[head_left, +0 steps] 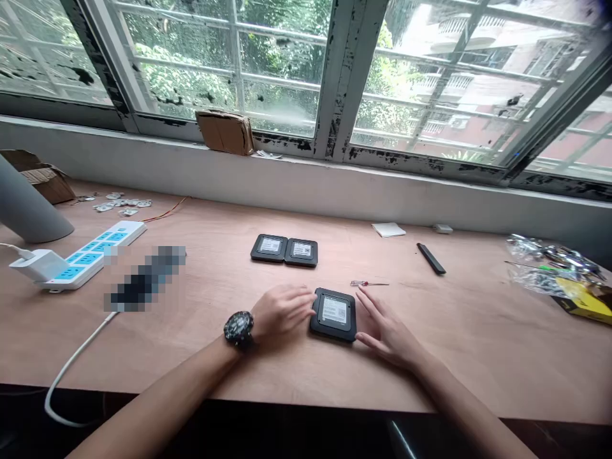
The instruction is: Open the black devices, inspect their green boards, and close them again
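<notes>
"Where's our black labelled case [335,315]?"

"Flat on the table [488,338], between our left hand [283,313] and right hand [388,328], each grip unclosed."

"Our risk?"

"Sliding it forward, we could knock the screwdriver [370,283]."

A table [229,357] (wood-toned) bears a black box [334,312]; from it, two more boxes [270,246] lie at eleven o'clock, paper [389,229] at one, a screwdriver [366,283] and bar [431,259] at two.
</notes>
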`<state>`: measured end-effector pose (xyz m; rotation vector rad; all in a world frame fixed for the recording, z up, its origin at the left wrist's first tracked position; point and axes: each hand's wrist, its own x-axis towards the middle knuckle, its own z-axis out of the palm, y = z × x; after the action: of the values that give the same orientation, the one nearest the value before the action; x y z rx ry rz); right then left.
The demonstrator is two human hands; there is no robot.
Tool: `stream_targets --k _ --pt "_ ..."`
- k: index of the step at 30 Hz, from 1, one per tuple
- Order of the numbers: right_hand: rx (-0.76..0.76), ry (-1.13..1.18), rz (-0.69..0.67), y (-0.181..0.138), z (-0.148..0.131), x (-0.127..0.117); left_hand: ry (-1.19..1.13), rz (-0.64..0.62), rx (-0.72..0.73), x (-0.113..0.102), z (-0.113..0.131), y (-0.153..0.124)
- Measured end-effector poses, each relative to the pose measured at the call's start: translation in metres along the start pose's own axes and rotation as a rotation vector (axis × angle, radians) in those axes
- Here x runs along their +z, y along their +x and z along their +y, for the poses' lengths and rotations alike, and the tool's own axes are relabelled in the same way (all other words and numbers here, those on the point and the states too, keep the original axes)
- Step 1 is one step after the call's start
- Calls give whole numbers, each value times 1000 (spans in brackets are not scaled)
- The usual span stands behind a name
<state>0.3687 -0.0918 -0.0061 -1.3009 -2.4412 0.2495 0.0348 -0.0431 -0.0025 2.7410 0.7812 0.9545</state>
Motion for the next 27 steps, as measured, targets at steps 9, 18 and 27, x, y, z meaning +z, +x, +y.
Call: stream_targets --k 9,18,27 --pt "-53 -24 -57 -3 -9 10 123 -133 388 24 27 -7" --pt "-19 -47 -153 1 -13 7 220 -184 384 23 32 -9" --pt "0 12 -121 3 -16 6 190 -213 323 22 38 -7"
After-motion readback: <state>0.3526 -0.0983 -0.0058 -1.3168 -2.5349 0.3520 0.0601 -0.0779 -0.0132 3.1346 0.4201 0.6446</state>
